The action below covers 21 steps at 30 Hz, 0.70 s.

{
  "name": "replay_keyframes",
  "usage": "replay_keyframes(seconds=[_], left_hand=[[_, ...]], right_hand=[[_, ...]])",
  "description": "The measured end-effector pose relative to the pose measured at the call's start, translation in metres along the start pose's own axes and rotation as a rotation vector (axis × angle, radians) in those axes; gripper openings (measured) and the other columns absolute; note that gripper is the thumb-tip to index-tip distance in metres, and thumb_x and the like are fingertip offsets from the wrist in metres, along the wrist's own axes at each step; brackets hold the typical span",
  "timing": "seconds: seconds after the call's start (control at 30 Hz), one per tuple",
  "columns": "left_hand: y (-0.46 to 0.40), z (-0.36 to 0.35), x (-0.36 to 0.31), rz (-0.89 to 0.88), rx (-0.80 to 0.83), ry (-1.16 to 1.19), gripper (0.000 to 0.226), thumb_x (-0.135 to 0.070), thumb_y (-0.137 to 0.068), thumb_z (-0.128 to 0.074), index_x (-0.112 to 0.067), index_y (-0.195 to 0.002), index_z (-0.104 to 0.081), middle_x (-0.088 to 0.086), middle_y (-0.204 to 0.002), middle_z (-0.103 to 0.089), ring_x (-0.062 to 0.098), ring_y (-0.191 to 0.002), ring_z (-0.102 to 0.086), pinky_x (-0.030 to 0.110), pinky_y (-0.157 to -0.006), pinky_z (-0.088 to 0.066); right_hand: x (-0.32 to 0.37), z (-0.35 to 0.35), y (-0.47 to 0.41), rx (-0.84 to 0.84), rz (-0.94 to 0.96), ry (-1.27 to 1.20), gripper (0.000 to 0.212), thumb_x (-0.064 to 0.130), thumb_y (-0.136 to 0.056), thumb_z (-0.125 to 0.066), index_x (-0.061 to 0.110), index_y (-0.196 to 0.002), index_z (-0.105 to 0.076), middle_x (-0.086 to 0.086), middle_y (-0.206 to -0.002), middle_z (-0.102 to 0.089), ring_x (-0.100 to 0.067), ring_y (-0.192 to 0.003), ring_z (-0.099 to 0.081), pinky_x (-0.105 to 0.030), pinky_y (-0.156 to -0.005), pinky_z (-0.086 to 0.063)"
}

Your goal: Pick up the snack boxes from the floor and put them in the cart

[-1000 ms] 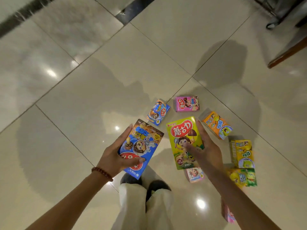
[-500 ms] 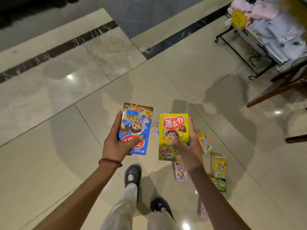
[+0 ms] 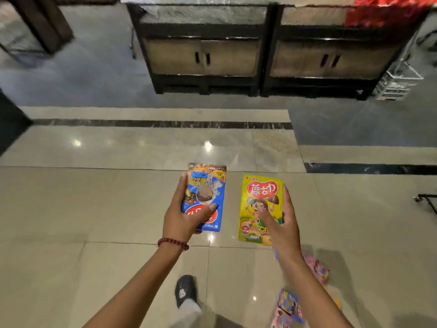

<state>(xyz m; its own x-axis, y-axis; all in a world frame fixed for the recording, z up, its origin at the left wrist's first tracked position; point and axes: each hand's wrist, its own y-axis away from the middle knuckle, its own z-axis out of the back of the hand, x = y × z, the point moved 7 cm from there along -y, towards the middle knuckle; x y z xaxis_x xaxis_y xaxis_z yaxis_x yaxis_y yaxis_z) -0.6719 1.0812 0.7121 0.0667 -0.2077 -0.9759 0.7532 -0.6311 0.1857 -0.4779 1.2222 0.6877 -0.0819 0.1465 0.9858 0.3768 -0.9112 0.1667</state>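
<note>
My left hand [image 3: 183, 217] has its grip wrapped round the blue snack box [image 3: 205, 195], thumb across the front, and my right hand [image 3: 281, 223] holds the yellow snack box [image 3: 259, 207] the same way at its 3 o'clock side; both boxes are lifted off the floor [image 3: 94, 204], upright and side by side. More snack boxes [image 3: 289, 304] lie blurred on the floor at my 5 o'clock, and a dark cabinet [image 3: 205, 50] stands at 12 o'clock.
</note>
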Motion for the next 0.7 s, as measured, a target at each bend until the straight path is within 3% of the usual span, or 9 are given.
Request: replay_keyframes(seconds=[0.07, 0.17, 0.3, 0.4, 0.6, 0.7], left_hand=[[0.017, 0.049, -0.019, -0.021, -0.109, 0.019, 0.088, -0.026, -0.064, -0.081, -0.056, -0.128, -0.030, -0.021, -0.106, -0.061, 0.009, -0.083, -0.069, 0.026, -0.051, -0.055], [0.043, 0.121, -0.037, -0.049, -0.279, 0.064, 0.088, -0.018, -0.068, -0.082, -0.062, -0.124, -0.029, -0.022, -0.106, -0.061, 0.011, -0.082, -0.070, 0.029, -0.049, -0.055], [0.085, 0.217, -0.050, -0.078, -0.507, 0.126, 0.087, -0.016, -0.071, -0.081, -0.063, -0.123, -0.030, -0.020, -0.111, -0.060, 0.012, -0.086, -0.069, 0.028, -0.050, -0.055], [0.125, 0.290, -0.047, -0.090, -0.672, 0.163, 0.088, -0.018, -0.071, -0.081, -0.065, -0.125, -0.030, -0.018, -0.113, -0.061, 0.010, -0.085, -0.070, 0.030, -0.050, -0.055], [0.232, 0.438, -0.009, -0.058, -0.965, 0.187, 0.090, -0.020, -0.069, -0.083, -0.069, -0.123, -0.031, -0.015, -0.114, -0.064, 0.010, -0.084, -0.070, 0.031, -0.048, -0.054], [0.295, 0.510, 0.014, -0.059, -1.086, 0.199, 0.093, -0.015, -0.067, -0.084, -0.059, -0.131, -0.033, -0.011, -0.116, -0.065, 0.011, -0.089, -0.070, 0.030, -0.055, -0.056]], right_hand=[[0.024, -0.043, 0.012, 0.107, 0.026, 0.023, 0.072, 0.039, -0.076, -0.077, 0.063, -0.128, -0.033, 0.027, -0.123, -0.055, -0.004, -0.113, -0.058, -0.039, -0.095, -0.052], [0.056, -0.112, 0.031, 0.268, 0.075, 0.021, 0.068, 0.031, -0.082, -0.072, 0.064, -0.127, -0.033, 0.030, -0.116, -0.056, 0.006, -0.102, -0.061, -0.034, -0.090, -0.054], [0.090, -0.211, 0.069, 0.484, 0.115, 0.023, 0.069, 0.027, -0.083, -0.072, 0.058, -0.131, -0.034, 0.018, -0.120, -0.060, -0.001, -0.099, -0.065, -0.032, -0.082, -0.056], [0.109, -0.288, 0.113, 0.674, 0.175, 0.052, 0.069, 0.028, -0.084, -0.072, 0.058, -0.132, -0.032, 0.024, -0.116, -0.059, 0.003, -0.097, -0.064, -0.030, -0.081, -0.056], [0.095, -0.434, 0.242, 0.963, 0.216, 0.121, 0.070, 0.035, -0.081, -0.073, 0.072, -0.122, -0.030, 0.021, -0.119, -0.060, -0.008, -0.104, -0.065, -0.046, -0.089, -0.055], [0.075, -0.496, 0.323, 1.083, 0.210, 0.168, 0.070, 0.034, -0.082, -0.071, 0.064, -0.128, -0.028, 0.027, -0.111, -0.058, -0.009, -0.102, -0.065, -0.045, -0.087, -0.056]])
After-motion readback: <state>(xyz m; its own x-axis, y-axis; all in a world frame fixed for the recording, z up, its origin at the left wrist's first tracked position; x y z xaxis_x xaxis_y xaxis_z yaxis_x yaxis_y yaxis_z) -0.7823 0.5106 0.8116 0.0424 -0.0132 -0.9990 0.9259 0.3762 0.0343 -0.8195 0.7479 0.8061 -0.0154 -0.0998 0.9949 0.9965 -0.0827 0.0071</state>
